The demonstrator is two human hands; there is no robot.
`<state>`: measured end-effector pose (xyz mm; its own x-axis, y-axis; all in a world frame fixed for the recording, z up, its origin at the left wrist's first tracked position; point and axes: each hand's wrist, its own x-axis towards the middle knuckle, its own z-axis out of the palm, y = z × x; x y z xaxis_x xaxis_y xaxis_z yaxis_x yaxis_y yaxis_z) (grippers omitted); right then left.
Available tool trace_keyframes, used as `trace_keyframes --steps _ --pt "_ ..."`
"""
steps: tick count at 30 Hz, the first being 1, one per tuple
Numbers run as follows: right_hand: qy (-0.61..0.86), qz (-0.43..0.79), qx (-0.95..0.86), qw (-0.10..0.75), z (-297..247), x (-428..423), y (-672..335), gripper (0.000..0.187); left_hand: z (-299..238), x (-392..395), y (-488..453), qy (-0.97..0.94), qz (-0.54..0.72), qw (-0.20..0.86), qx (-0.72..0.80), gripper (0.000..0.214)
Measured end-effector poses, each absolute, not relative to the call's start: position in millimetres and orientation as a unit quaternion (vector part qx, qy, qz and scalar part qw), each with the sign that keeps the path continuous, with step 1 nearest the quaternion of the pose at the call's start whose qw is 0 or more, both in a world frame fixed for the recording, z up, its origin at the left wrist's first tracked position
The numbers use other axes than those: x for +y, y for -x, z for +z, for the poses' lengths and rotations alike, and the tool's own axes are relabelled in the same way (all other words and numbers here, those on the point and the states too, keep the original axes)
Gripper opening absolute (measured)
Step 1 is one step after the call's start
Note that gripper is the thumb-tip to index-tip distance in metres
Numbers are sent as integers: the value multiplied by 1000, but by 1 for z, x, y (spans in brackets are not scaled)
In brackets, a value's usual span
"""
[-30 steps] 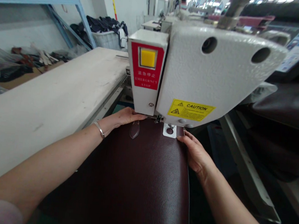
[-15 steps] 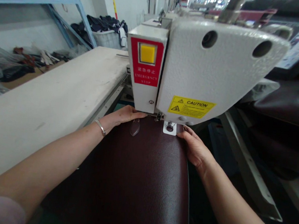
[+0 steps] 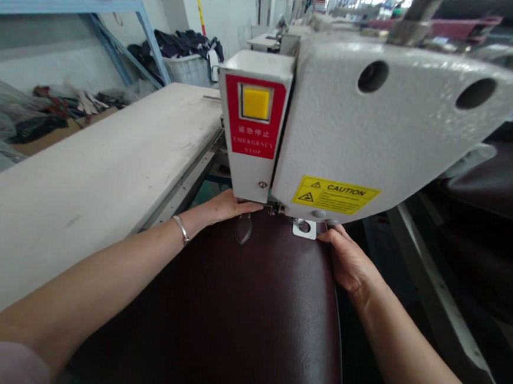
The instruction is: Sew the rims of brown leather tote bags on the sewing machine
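Observation:
A large dark brown leather piece (image 3: 269,305) lies under the head of a white sewing machine (image 3: 390,131) and sweeps down toward me. My left hand (image 3: 233,207) is closed on its far left edge, thumb on top and the other fingers hidden beneath. Just below that thumb, a small leaf-shaped leather tab (image 3: 243,229) rests on the piece. My right hand (image 3: 344,252) pinches the right edge, its fingertips beside a white presser plate (image 3: 298,231) with a round hole. That plate sits on the leather, and the machine head hides the far edge.
A red emergency-stop panel with a yellow button (image 3: 255,104) faces me on the machine. Along the left runs a pale worktable (image 3: 109,145). Metal rails (image 3: 447,307) and stacked dark leather (image 3: 496,187) are at right. Behind stand a blue shelf frame (image 3: 62,5) and a bin of dark cloth (image 3: 186,65).
My viewpoint has shifted slightly, so the machine, leather and both hands appear a little farther right and lower. Both hands keep their hold, with no clear movement of the leather against the presser plate.

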<state>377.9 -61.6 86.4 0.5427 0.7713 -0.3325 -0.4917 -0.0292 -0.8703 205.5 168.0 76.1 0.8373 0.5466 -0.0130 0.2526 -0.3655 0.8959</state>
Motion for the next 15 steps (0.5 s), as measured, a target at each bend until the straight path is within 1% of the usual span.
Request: trace_keyframes --steps 2,5,8,12,15 --pt "549 468 -127 681 85 -65 -374 54 76 166 -201 -830 111 479 262 53" --pt "550 469 -123 680 85 -64 -367 57 74 170 -194 -824 74 467 311 57" --pt "550 465 -121 683 85 -57 -365 59 75 173 -192 -808 85 477 335 58" --pt "548 458 -129 688 87 -51 -369 62 79 173 -195 -817 79 445 358 61" --pt "563 451 -120 682 88 -55 -368 69 81 176 -192 -835 68 430 336 63"
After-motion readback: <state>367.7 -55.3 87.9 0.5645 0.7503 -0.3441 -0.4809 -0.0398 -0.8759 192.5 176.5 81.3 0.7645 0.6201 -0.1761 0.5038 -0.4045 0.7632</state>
